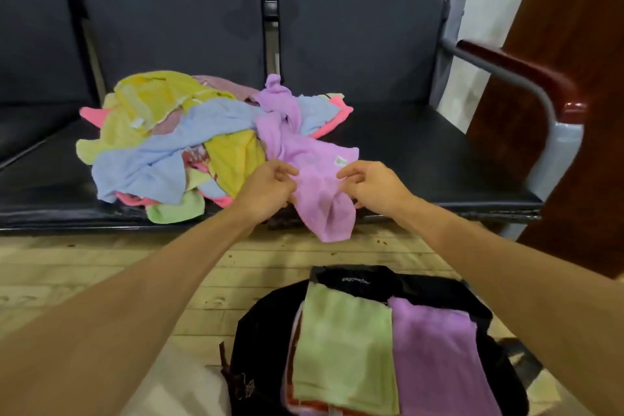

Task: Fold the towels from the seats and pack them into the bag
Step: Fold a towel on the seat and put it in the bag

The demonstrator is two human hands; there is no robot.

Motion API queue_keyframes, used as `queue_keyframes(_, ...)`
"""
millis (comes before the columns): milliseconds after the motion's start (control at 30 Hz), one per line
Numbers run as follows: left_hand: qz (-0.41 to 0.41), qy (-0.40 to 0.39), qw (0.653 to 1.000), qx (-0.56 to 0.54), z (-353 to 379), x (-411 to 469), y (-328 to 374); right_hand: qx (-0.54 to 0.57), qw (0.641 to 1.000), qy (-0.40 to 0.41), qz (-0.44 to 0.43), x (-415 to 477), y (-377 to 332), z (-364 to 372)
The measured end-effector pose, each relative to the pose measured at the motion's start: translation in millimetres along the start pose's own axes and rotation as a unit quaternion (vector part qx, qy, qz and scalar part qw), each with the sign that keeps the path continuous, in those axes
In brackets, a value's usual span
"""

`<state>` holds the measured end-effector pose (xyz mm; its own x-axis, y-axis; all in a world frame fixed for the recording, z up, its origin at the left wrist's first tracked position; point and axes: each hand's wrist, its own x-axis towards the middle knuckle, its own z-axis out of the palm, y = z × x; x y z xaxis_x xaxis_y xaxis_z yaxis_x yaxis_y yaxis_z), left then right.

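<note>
Between my fingers, at the seat's (422, 159) front edge, hangs a purple towel (317, 179): my left hand (266, 189) and right hand (371, 186), arms outstretched, each pinch it. Beyond my fingertips lies one jumbled towel pile (175, 142). Nearer me, two folded towels, green (341, 348) and purple (439, 361), top the black bag (422, 284).

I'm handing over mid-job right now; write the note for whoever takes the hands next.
Left hand and right hand both pinch the crumpled purple towel at the black seat's front edge.
Unfolded pile of yellow, blue, pink and green towels lies on the seat.
Done: folded green towel and folded purple towel are in the open black bag on the floor.
Left: fold this one, then the pile, pack all.
</note>
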<state>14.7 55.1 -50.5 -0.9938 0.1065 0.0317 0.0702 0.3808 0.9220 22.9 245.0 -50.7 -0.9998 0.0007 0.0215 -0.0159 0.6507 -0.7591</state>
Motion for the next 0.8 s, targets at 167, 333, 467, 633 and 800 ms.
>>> queue_keyframes(167,-0.005,0.072,0.996,-0.050,-3,24,2,-0.071,0.996,-0.018,-0.055,33,0,29)
queue_keyframes(333,-0.048,0.115,0.986,-0.112,-8,34,7,-0.189,0.979,-0.001,-0.075,55,11,55)
queue_keyframes(467,-0.060,0.117,0.985,-0.114,-11,33,7,-0.207,0.975,0.045,-0.069,58,13,51)
queue_keyframes(633,-0.076,0.084,0.988,-0.109,-5,28,11,-0.033,0.996,0.086,-0.020,50,11,16)
queue_keyframes(800,-0.116,0.016,0.980,-0.161,15,21,25,0.270,0.950,0.148,0.059,37,4,-41)
